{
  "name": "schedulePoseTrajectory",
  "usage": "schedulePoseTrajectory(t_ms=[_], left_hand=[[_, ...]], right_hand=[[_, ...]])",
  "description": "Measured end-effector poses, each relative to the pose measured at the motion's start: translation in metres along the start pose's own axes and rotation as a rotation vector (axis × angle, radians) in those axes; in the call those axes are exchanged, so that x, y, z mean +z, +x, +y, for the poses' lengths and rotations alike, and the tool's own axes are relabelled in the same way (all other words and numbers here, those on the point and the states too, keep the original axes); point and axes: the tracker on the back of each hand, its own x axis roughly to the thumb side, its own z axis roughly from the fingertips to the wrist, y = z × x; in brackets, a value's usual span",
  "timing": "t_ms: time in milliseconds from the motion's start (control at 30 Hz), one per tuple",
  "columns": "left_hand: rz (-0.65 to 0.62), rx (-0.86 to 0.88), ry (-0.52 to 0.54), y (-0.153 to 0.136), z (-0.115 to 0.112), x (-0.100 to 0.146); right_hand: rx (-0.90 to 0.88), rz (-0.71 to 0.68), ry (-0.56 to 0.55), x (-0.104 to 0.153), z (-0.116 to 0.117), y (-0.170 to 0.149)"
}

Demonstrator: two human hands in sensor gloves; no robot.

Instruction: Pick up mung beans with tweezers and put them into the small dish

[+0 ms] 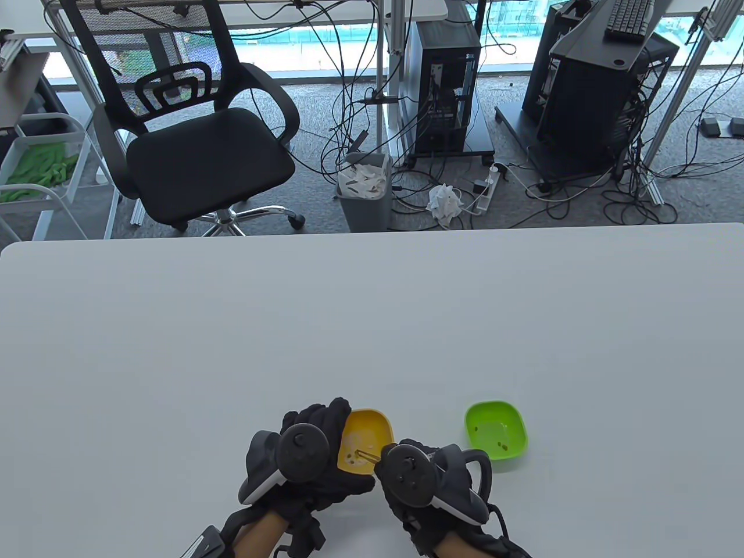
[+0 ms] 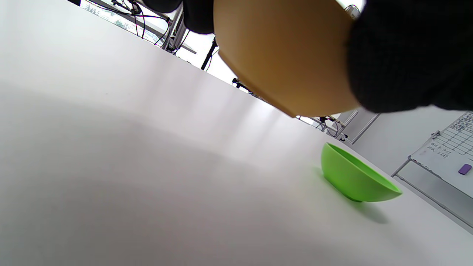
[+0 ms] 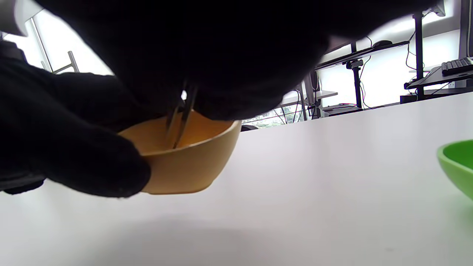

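Two small dishes on the white table (image 1: 372, 325), both smooth plastic, squarish with rounded corners, both down near the table's near edge. The yellow dish (image 1: 367, 437) sits around the middle of that edge, the green dish (image 1: 496, 435) a little off to its right, clearly apart. The left hand (image 1: 311, 459) grips the yellow dish by its left rim, black knit-looking glove fingers wrapped on the wall, and from the left wrist view the dish looks tipped up off the table. The right hand (image 1: 427, 479) is closed around one pair of thin metal tweezers (image 1: 366, 455), with the tips poking down into the yellow dish; the right wrist view shows both slim prongs close together inside it. Mung beans (image 1: 356, 446) are small dark specks in the yellow dish, too tiny to count properly, and I make out maybe three more specks in the green one. Whether a bean sits between the tweezer tips, I can't tell. Each hand has one round black tracker on its back. No readable writing on the dishes or gloves.
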Motion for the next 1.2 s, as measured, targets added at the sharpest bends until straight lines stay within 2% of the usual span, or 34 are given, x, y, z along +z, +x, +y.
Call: schedulePoseTrajectory(t_ms=[133, 267, 400, 500, 567, 1200], left_hand=[[0.006, 0.009, 0.003, -0.001, 0.001, 0.0], [0.004, 0.017, 0.014, -0.002, 0.003, 0.0], [-0.007, 0.008, 0.013, 0.0, 0.003, 0.0], [-0.009, -0.001, 0.01, 0.001, 0.001, 0.0], [-0.008, -0.001, 0.011, 0.001, 0.002, 0.001], [0.003, -0.002, 0.002, 0.0, 0.002, 0.001]], right_hand=[[-0.051, 0.088, -0.105, 0.006, -0.029, -0.029], [-0.026, 0.299, -0.201, 0.017, -0.06, -0.092], [-0.008, 0.467, -0.219, 0.03, -0.063, -0.141], [-0.032, 0.535, -0.185, 0.037, -0.046, -0.166], [-0.063, 0.536, -0.141, 0.037, -0.036, -0.17], [-0.072, 0.528, -0.122, 0.038, -0.032, -0.168]])
